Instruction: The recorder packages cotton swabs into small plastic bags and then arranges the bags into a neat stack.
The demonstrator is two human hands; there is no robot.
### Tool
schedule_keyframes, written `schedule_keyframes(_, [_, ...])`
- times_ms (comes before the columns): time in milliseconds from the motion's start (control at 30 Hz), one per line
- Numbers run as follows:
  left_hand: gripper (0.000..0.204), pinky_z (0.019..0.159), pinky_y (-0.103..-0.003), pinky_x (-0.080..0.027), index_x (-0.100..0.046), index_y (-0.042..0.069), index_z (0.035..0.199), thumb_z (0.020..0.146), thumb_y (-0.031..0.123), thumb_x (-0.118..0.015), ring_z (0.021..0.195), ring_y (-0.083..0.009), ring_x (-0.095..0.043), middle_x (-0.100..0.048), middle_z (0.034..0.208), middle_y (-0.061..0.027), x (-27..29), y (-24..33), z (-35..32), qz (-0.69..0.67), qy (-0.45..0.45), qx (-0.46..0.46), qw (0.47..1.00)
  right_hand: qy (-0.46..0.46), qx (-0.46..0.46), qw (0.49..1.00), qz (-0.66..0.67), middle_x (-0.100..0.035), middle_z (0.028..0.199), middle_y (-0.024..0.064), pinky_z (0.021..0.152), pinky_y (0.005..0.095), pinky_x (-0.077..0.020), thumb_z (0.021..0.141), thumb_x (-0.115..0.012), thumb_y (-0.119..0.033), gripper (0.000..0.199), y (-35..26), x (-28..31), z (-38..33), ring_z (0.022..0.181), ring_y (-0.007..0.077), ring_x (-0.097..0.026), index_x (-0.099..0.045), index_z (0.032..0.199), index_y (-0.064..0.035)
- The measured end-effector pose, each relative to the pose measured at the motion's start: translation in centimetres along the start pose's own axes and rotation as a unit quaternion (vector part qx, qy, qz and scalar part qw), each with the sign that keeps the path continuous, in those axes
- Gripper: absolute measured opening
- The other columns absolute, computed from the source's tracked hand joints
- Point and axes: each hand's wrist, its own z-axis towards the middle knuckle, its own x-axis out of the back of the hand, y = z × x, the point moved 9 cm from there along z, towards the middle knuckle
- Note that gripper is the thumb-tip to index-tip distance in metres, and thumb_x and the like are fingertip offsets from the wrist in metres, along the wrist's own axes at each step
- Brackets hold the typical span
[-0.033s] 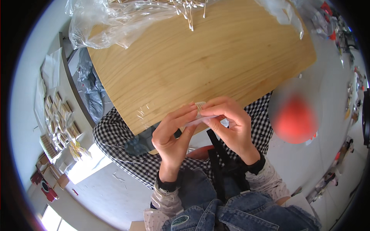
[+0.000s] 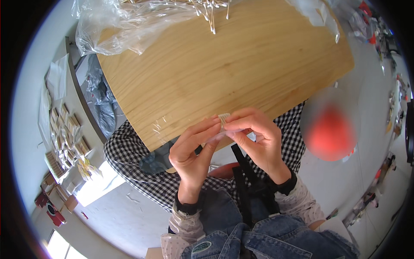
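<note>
Above the near edge of the wooden table (image 2: pixel 233 69), my two hands meet around a small clear plastic packet (image 2: pixel 217 137). A row of pale, ribbed ends (image 2: pixel 224 117), which look like cotton swabs, pokes up between my fingertips. My left hand (image 2: pixel 192 146) pinches the packet from the left, thumb below and fingers above. My right hand (image 2: pixel 258 137) grips its right side, the thumb pressed under the fingers. Most of the packet is hidden by the fingers.
Loose cotton swabs (image 2: pixel 211 17) lie at the table's far edge beside a large clear plastic bag (image 2: pixel 125 30). Thin clear strips (image 2: pixel 159 125) lie near the left edge. Bundled packets (image 2: pixel 64 134) cover a surface at left. A blurred red object (image 2: pixel 331 136) is at right.
The clear plastic between my fingers has shifted slightly. Both hands stay in nearly the same place, still gripping the packet.
</note>
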Motion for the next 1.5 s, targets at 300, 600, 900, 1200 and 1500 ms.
schedule_keyframes(300, [0.017, 0.075, -0.03, -0.055, -0.073, -0.002, 0.088, 0.071, -0.005, -0.077, 0.088, -0.024, -0.069, -0.072, 0.095, -0.0151, -0.1, 2.4, 0.4, 0.115, 0.013, -0.047, 0.992, -0.016, 0.053, 0.997, -0.06, -0.067, 0.093, 0.008, 0.062, 0.0251, -0.05, 0.078, -0.072, 0.003, 0.009, -1.9, 1.1, 1.1, 0.076, 0.0152, -0.063, -0.071, 0.086, -0.0019])
schedule_keyframes(600, [0.017, 0.088, -0.039, -0.053, -0.073, -0.001, 0.089, 0.073, -0.006, -0.074, 0.089, -0.0266, -0.069, -0.072, 0.093, -0.0133, -0.8, 2.5, 0.0, 0.112, -0.007, -0.075, 0.991, -0.022, -0.038, 0.996, -0.075, -0.07, 0.092, 0.0079, 0.07, 0.0267, -0.0506, 0.076, -0.074, 0.001, 0.008, -1.2, 1.7, 0.4, 0.082, 0.0172, -0.066, -0.073, 0.083, -0.0028])
schedule_keyframes(900, [0.013, 0.102, -0.041, -0.045, -0.068, -0.005, 0.095, 0.082, -0.008, -0.066, 0.108, -0.0253, -0.063, -0.069, 0.104, -0.0151, -1.5, -0.9, -1.0, -0.057, -0.003, 0.077, 0.995, -0.007, -0.094, 0.993, 0.068, -0.068, 0.097, 0.0061, 0.064, 0.0198, -0.0485, 0.085, -0.068, 0.0, 0.01, 1.9, 1.5, -1.1, 0.082, 0.0085, -0.063, -0.07, 0.095, -0.001])
schedule_keyframes(1200, [0.03, 0.113, -0.042, -0.031, -0.058, -0.007, 0.116, 0.086, -0.007, -0.061, 0.114, -0.025, -0.06, -0.066, 0.112, -0.0191, -2.0, -2.6, -2.7, -0.211, 0.05, 0.168, 0.962, 0.008, -0.234, 0.951, 0.202, -0.067, 0.097, 0.0035, 0.067, 0.0179, -0.0478, 0.085, -0.067, 0.0, 0.028, 3.7, 0.5, -2.0, 0.08, 0.0052, -0.061, -0.064, 0.112, -0.0009])
schedule_keyframes(1500, [0.025, 0.115, -0.045, -0.027, -0.06, -0.007, 0.109, 0.085, -0.006, -0.064, 0.105, -0.0211, -0.064, -0.069, 0.105, -0.0143, -2.2, -2.1, -2.3, -0.154, 0.049, 0.149, 0.976, 0.002, -0.255, 0.941, 0.222, -0.068, 0.098, 0.0058, 0.071, 0.0202, -0.0522, 0.088, -0.065, -0.002, 0.023, 3.3, 0.4, -1.7, 0.084, 0.0087, -0.065, -0.063, 0.11, 0.0018])
